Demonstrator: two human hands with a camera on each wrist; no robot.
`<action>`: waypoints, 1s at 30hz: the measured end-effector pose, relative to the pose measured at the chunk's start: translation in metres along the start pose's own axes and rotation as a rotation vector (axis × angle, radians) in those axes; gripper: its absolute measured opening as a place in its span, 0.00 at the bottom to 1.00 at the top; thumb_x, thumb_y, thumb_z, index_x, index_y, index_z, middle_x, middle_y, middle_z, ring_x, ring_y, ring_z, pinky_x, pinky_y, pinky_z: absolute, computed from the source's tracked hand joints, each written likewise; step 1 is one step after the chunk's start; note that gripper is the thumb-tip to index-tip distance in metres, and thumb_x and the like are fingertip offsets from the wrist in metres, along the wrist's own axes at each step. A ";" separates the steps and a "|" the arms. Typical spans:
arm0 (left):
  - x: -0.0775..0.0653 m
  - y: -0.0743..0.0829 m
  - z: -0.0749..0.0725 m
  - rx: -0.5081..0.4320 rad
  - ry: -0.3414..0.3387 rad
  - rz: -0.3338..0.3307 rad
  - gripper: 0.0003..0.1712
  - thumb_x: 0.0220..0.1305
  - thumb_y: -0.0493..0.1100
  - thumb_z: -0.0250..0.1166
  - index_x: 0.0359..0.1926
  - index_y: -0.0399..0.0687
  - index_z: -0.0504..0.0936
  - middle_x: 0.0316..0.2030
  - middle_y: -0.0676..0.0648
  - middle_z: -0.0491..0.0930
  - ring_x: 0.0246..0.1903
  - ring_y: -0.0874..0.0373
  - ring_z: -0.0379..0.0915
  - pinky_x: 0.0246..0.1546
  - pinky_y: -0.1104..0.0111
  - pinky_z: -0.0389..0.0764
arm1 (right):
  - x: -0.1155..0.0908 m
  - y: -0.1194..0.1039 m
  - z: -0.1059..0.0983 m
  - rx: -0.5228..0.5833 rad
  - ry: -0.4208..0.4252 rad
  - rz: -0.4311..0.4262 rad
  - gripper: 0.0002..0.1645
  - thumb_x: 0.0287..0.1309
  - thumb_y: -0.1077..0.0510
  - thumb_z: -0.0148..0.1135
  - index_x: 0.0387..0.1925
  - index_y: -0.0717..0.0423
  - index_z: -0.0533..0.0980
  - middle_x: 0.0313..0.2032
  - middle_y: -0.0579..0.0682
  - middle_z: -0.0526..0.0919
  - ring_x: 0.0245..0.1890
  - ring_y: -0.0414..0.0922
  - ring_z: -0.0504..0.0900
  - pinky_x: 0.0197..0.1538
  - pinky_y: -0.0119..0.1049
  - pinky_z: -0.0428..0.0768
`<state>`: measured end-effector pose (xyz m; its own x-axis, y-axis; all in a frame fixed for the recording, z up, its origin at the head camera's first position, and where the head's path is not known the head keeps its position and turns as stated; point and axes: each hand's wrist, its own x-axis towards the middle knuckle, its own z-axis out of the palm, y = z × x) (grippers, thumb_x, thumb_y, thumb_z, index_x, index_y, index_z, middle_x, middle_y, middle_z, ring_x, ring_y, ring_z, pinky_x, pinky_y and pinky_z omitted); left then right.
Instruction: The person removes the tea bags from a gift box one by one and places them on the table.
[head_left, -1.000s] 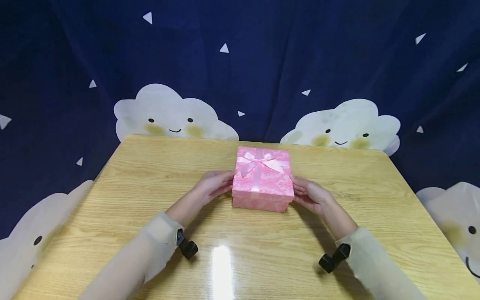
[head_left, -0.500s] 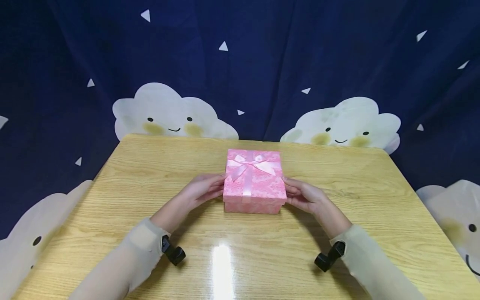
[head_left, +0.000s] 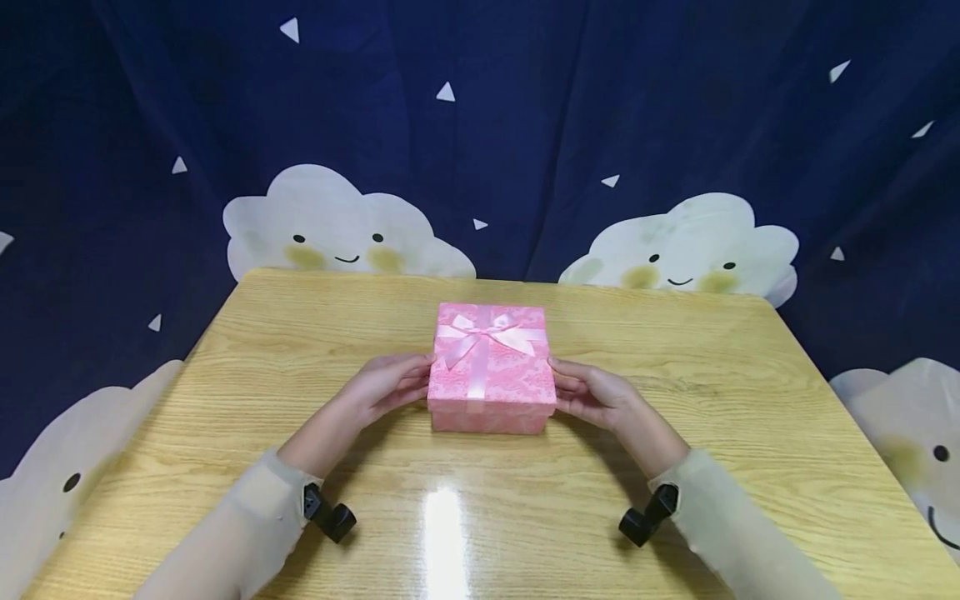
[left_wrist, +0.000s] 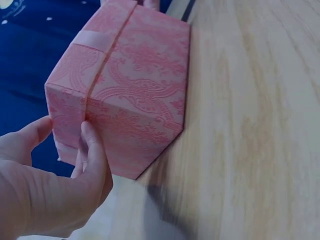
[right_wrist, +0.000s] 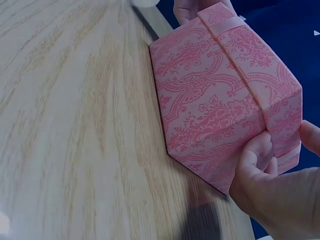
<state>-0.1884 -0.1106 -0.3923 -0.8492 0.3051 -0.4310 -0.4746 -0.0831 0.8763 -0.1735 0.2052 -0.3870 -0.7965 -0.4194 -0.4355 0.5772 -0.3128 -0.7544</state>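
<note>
A pink patterned gift box (head_left: 487, 379) with a lid and a pale ribbon bow (head_left: 483, 332) rests on the wooden table between two hands. My left hand (head_left: 386, 387) holds its left side, fingertips at the lid's lower edge. On the opposite side my right hand (head_left: 596, 396) holds it in the same way. The left wrist view shows fingertips (left_wrist: 89, 131) right at the seam where lid meets base. Fingertips (right_wrist: 261, 145) press that same seam in the right wrist view. The lid sits down on the base, and the box's inside is hidden.
The pale wooden table (head_left: 675, 350) reaches back to a dark blue curtain (head_left: 510, 125) printed with white clouds and triangles. A bright light reflection (head_left: 444, 542) lies on the tabletop in front of the box. Each sleeved wrist wears a small black camera (head_left: 330, 512).
Both hands have shifted the gift box to the left and slightly nearer, keeping hold of its two sides. The lid has stayed on.
</note>
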 end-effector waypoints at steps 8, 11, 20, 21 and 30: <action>-0.008 0.005 -0.013 0.032 -0.017 -0.019 0.31 0.69 0.43 0.57 0.65 0.26 0.62 0.37 0.53 0.82 0.38 0.66 0.80 0.47 0.74 0.83 | 0.004 0.004 0.010 -0.039 0.007 0.005 0.09 0.68 0.60 0.52 0.35 0.52 0.79 0.32 0.45 0.88 0.39 0.41 0.83 0.47 0.32 0.84; -0.009 0.006 -0.015 0.029 -0.043 -0.017 0.30 0.69 0.42 0.56 0.65 0.26 0.62 0.36 0.54 0.83 0.39 0.66 0.80 0.47 0.74 0.83 | 0.004 0.003 0.013 -0.047 0.029 0.012 0.09 0.68 0.60 0.53 0.34 0.52 0.79 0.32 0.46 0.88 0.39 0.41 0.84 0.47 0.32 0.84; -0.008 0.006 -0.013 0.006 -0.039 -0.019 0.31 0.69 0.43 0.57 0.65 0.26 0.62 0.34 0.54 0.82 0.37 0.66 0.80 0.45 0.75 0.84 | 0.002 -0.002 0.014 -0.013 0.050 0.055 0.14 0.68 0.61 0.50 0.31 0.53 0.81 0.32 0.48 0.87 0.38 0.43 0.83 0.45 0.33 0.85; -0.008 0.006 -0.013 0.005 -0.036 -0.017 0.31 0.69 0.43 0.57 0.65 0.26 0.62 0.34 0.54 0.82 0.37 0.66 0.80 0.45 0.75 0.84 | 0.002 -0.002 0.014 -0.013 0.052 0.058 0.14 0.69 0.61 0.50 0.31 0.53 0.81 0.32 0.48 0.87 0.38 0.43 0.83 0.45 0.33 0.85; -0.008 0.003 -0.013 -0.018 -0.013 -0.011 0.29 0.69 0.42 0.57 0.63 0.26 0.64 0.35 0.53 0.81 0.37 0.65 0.80 0.45 0.75 0.84 | 0.004 -0.002 0.017 -0.003 0.052 0.073 0.15 0.69 0.63 0.48 0.31 0.54 0.80 0.33 0.50 0.85 0.38 0.44 0.83 0.45 0.33 0.85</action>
<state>-0.1863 -0.1257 -0.3889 -0.8408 0.3185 -0.4378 -0.4883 -0.0970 0.8673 -0.1752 0.1895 -0.3789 -0.7604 -0.3965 -0.5144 0.6338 -0.2799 -0.7211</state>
